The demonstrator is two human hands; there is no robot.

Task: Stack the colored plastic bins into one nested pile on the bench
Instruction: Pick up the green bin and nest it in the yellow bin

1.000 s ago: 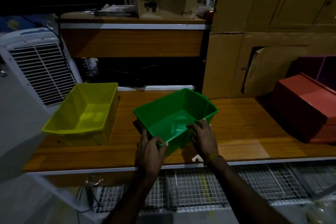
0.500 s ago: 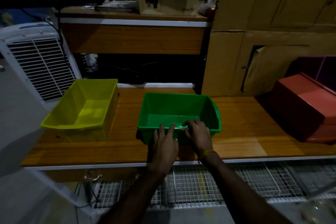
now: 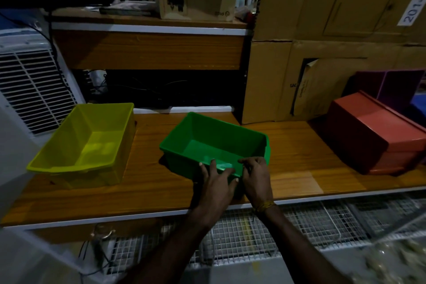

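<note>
We hold the green bin [image 3: 214, 145] by its near rim, both hands (left hand [image 3: 216, 182], right hand [image 3: 255, 175]) gripping, mid-table [image 3: 147, 187]. Next, we judge: lift it into the yellow bin [image 3: 85, 143] alongside.

Wooden bench [image 3: 288, 157], white front edge. Yellow bin [image 3: 85, 143] upright at left end, mouth up. Green bin [image 3: 214, 143] mid-bench near front edge, mouth up, skewed to bench edge, well apart from yellow bin. Red bin [image 3: 378, 138] at right, upside down, base up. Purple bin [image 3: 389, 87] behind red bin, partly hidden. Cardboard boxes [image 3: 272, 80] stand at back of bench, right half.
</note>
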